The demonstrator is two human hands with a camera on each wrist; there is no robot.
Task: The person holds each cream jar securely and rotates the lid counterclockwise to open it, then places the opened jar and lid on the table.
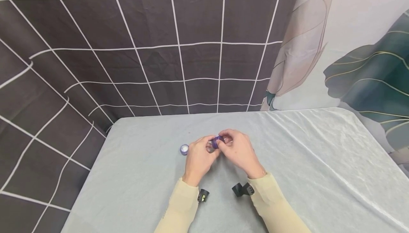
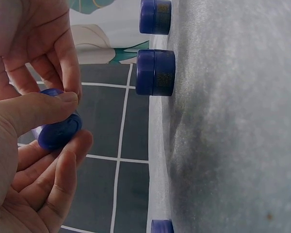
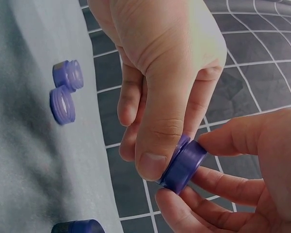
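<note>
Left hand point(image 1: 199, 157) and right hand point(image 1: 239, 150) both have fingers clamped on the jar point(image 3: 185, 167). We find it between opposing fingertips, neither hand nearer, its axis roughly hand-to-hand

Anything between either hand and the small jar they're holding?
Nothing visible. The left hand and right hand both touch the small jar directly. The other jars sit on the table, not in between.
</note>
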